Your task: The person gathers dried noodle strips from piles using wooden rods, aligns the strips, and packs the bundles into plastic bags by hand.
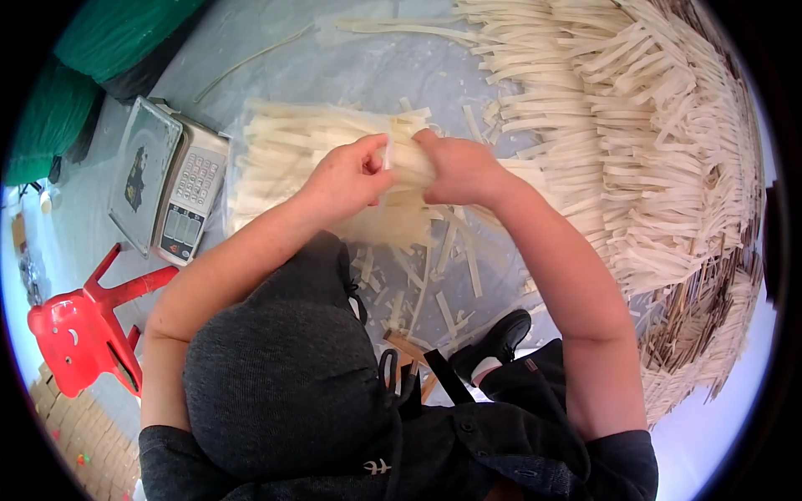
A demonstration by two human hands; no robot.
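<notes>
Nearby, scale (171, 179), red stool (75, 334), heaped strips (635, 150), scattered scraps (473, 271), left hand (347, 175) pinching clear bag (359, 224), right hand (459, 169) clasping strip bundle (408, 163)

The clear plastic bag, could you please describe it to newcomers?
Find the layered pile of flat cream strips at right. Left of it, at the left hand, is the clear plastic bag: its strips show through film, unlike the pile's.

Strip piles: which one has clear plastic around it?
The smaller pile beside the scale; the larger stack at picture right is unwrapped.
</notes>
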